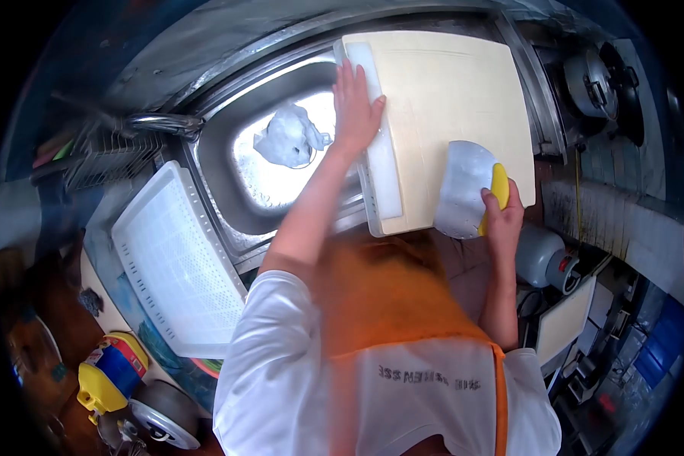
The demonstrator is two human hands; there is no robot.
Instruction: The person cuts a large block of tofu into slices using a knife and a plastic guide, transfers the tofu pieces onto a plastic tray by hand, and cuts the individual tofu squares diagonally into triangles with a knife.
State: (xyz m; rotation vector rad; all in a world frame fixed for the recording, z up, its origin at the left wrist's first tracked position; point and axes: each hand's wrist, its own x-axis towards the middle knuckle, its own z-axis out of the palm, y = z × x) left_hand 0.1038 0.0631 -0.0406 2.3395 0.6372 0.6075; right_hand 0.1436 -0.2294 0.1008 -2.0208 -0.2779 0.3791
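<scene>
A large cream board (441,91) lies beside the sink, with a white strip-like block (387,186) along its left side. My left hand (356,114) rests flat at that left edge, its fingers stretched out over the white strip. In my right hand (503,220) is a dough scraper (462,190) with a broad, curved metal blade and a yellow handle. My fingers wrap round the handle, and the blade is over the board's near right corner. Whether the blade touches the board I cannot tell.
Left of the board is a steel sink (224,178) holding a crumpled pale plastic bag (290,137). A faucet (163,124) reaches over its left rim. A white perforated tray (178,266) leans nearby. A gas cylinder (539,254) stands at right, below a lidded pot (589,83).
</scene>
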